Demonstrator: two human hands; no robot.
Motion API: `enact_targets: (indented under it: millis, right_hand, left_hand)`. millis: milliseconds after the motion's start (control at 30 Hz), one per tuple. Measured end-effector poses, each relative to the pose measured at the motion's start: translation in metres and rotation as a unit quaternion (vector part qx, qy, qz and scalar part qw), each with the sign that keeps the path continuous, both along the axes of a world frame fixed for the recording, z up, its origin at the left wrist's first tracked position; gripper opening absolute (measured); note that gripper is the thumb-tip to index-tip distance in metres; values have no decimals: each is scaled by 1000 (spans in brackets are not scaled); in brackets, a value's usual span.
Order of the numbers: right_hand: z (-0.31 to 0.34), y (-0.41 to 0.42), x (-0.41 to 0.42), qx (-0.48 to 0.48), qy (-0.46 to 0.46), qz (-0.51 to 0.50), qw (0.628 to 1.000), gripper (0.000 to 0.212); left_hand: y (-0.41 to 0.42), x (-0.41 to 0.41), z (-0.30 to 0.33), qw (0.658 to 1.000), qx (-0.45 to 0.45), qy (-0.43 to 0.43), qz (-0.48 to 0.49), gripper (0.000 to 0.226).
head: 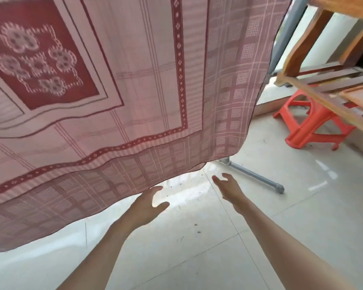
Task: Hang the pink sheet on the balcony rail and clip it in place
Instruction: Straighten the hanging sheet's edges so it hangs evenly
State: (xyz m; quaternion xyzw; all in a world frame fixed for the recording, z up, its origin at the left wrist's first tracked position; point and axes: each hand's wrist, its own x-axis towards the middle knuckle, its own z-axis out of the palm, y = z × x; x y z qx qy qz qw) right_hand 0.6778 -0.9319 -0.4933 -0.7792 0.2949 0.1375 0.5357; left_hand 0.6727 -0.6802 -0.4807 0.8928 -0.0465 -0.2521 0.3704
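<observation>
A: Status of the sheet [134,84]?

B: It hangs spread out, filling the upper left of the view. Its lower hem billows out above the floor [197,248]. The top edge and whatever carries it lie outside the view, so the rail cannot be confirmed. A grey pole [254,175] with a foot rests on the floor behind the hem.

A: Hand states?

B: Left hand [149,203]: fingers spread and relaxed, holding nothing, fingertips at or just under the hem; contact cannot be confirmed. Right hand [228,188]: fingers apart, holding nothing, near the hem's right corner but clear of it.

A: Progress?

B: Judgement: hanging appears largely done, since the cloth is suspended without either hand carrying it. No clips are visible anywhere, so clipping is either outstanding or out of view.

A: Remaining work?

B: Probably straighten the hem, then fix clips along the top edge.

A: Surroundings?

B: A red stool [308,122] stands to the right, under wooden furniture [323,45].
</observation>
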Motion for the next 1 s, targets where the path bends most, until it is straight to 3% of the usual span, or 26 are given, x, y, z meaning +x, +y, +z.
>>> enact_targets:
  millis: [100, 200, 333, 500, 733, 1000]
  right_hand:
    - [97, -7, -13, -135, -34, 138, 981, 68]
    - [216, -16, -21, -209, -86, 199, 953, 67]
    - [377, -34, -36, -232, -152, 221, 935, 66]
    - [517, -76, -60, -208, -189, 224, 933, 65]
    - [596, -146, -46, -209, -198, 234, 929, 64]
    - [598, -218, -2, -183, -203, 219, 937, 62]
  left_hand:
    - [-2, 6, 95, 982, 98, -124, -107, 61]
    - [-16, 11, 205, 964, 148, -163, -146, 64]
    - [-51, 2, 357, 951, 150, -234, -132, 78]
    - [-102, -23, 488, 971, 96, -207, -73, 59]
    - [-170, -28, 537, 972, 54, -223, -59, 53]
    - [-228, 36, 547, 969, 44, -240, -23, 49]
